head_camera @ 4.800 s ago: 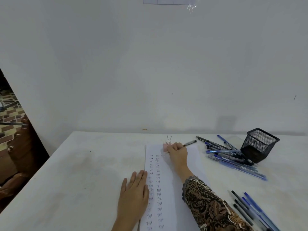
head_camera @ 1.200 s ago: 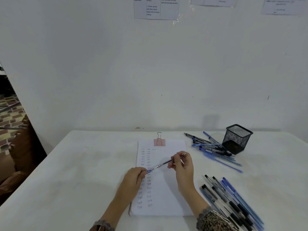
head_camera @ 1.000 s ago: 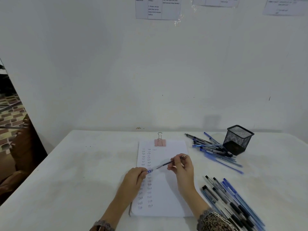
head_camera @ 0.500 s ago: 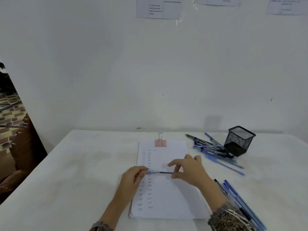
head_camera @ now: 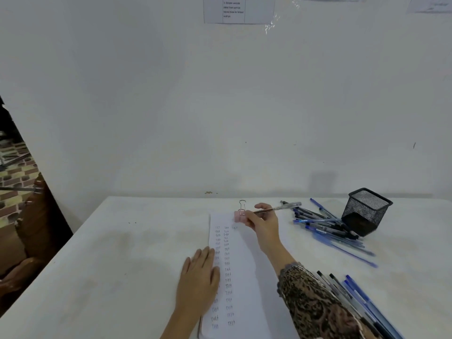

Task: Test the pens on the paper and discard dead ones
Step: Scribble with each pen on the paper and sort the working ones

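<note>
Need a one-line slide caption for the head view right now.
Right hand holds a pen at the top of the clipped paper while the left hand lies flat on its edge.

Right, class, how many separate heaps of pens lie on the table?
2: the far heap beside the mesh pen holder; the near heap by the right sleeve, partly out of frame. The right hand holds one more pen.

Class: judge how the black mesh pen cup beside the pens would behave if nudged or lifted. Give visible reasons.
The mesh pen cup is probably light: open wire walls, no pens standing in it. It seems to lean beside the pile of pens, so a nudge may well tip it.
</note>
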Tool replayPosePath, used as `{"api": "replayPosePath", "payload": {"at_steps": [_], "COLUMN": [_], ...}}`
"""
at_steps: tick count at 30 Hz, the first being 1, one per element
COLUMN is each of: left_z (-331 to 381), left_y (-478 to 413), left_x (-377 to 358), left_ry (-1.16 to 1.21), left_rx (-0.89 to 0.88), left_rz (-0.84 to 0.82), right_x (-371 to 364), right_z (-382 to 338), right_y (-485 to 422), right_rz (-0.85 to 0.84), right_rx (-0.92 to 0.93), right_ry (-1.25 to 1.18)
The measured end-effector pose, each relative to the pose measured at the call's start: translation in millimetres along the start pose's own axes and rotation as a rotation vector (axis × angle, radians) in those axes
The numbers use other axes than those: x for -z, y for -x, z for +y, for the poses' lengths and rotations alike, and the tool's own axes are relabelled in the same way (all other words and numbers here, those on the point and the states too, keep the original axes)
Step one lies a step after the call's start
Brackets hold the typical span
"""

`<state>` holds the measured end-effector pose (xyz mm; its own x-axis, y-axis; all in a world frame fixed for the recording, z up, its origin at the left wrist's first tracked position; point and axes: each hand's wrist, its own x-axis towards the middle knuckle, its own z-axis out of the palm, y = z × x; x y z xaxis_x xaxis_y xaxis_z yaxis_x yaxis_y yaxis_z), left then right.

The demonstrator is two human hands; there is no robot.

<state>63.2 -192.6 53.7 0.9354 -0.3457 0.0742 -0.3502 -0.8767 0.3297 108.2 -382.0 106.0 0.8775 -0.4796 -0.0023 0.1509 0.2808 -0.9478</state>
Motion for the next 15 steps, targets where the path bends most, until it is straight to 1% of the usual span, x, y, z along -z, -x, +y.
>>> {"api": "replayPosePath", "payload": {"at_steps": [3, 7, 12, 15], "left_z": [-1, -1, -3, -5], "left_y": [0, -1, -3, -5], "left_x": [-1, -1, -5, -10], "left_ry": [-0.007, 0.014, 0.014, 0.057], "left_rx": [-0.013, -0.016, -0.010, -0.010], "left_rz": [0.021, 0.036, 0.054, 0.088], "right_x": [-10, -20, -22, -22], "right_z": [11, 28, 34, 33], "right_y": [-10, -17, -11, -10], "right_rz": [-0.013, 0.057, -0.021, -0.028], "right_rx": [0.001, 0.028, 0.075, 0.097], "right_ry": [0.142, 0.247, 0.325, 0.353]}}
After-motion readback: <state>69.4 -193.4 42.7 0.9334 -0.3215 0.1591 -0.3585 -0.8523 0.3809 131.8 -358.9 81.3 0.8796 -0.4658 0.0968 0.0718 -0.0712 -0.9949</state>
